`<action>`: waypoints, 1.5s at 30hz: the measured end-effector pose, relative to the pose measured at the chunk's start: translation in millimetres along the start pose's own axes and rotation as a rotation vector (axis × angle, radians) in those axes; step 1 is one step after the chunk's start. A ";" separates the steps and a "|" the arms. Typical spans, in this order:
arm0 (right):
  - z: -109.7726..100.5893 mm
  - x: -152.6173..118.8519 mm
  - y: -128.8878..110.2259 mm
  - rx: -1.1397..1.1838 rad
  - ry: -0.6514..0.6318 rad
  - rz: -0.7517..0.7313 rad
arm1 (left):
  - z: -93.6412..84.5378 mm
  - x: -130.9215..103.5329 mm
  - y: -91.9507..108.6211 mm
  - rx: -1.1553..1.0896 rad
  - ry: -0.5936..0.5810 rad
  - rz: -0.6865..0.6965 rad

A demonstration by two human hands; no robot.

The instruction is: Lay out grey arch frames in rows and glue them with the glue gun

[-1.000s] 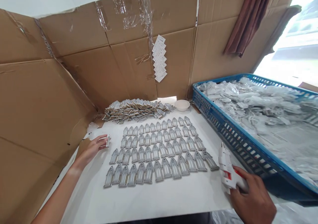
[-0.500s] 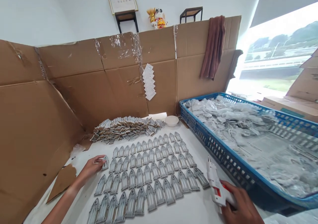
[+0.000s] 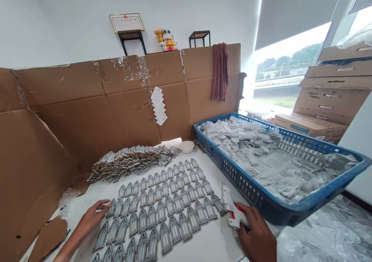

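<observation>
A: Right hand (image 3: 257, 237) first. Grip?

B: Closed around the handle of the white glue gun (image 3: 230, 209), fingers wrapped, nozzle pointing far and a bit left. The gun sits low over the bench (image 3: 215, 242), just right of the near-right corner of the laid-out pieces.

A: Left hand (image 3: 91, 218)?

B: Loosely curled, fingertips pinched on one arch-shaped piece (image 3: 109, 208) at the left end of a row. Thumb side is hidden, so I can't tell how firmly it has it. The piece lies flat against the bench, in line with its row.

A: What's around it?

B: Grid of silver arch-shaped pieces (image 3: 162, 204) in rows, between the two hands, running from near to far. Behind that, far left, a heaped pile of the same pieces (image 3: 130, 162). Small white bowl (image 3: 186, 146) just right of the pile.

A: Right side?

B: Blue plastic crate (image 3: 261, 200) full of clear-bagged items, its near-left wall close to the glue gun. Cardboard wall (image 3: 95, 107) along the left and far sides, paper tags (image 3: 159, 106) stuck on it, brown cloth (image 3: 220, 70) hung over its top edge.
</observation>
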State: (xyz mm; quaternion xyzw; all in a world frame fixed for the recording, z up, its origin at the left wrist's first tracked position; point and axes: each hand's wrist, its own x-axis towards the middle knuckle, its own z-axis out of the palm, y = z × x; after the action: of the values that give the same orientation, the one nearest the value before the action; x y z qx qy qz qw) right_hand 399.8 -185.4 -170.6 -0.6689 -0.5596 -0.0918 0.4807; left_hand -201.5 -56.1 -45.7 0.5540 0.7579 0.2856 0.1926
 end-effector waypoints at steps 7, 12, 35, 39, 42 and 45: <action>3.9 2.9 11.5 0.056 -0.144 0.002 | -1.2 -54.5 35.0 -0.001 0.087 0.051; -20.3 26.2 -4.0 0.068 -0.353 0.065 | -4.6 -92.8 67.6 -0.010 0.085 0.142; -74.3 18.4 -24.7 -0.407 -0.437 0.055 | 68.2 -124.1 189.5 0.075 -0.099 0.449; -75.8 11.6 -23.6 -0.442 -0.322 0.023 | 86.5 -122.3 205.8 0.103 -0.174 0.453; -79.8 9.3 -36.8 -0.349 -0.171 -0.056 | 102.8 -107.6 222.5 0.078 -0.210 0.494; -71.3 6.3 -63.2 -0.045 -0.098 -0.206 | 126.8 -76.1 250.0 0.058 -0.242 0.548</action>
State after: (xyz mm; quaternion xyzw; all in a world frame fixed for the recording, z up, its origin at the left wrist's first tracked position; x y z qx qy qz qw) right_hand 378.7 -240.0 -95.2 -0.6223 -0.6458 -0.1205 0.4256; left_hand 81.8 -44.8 17.2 0.7732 0.5595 0.2371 0.1812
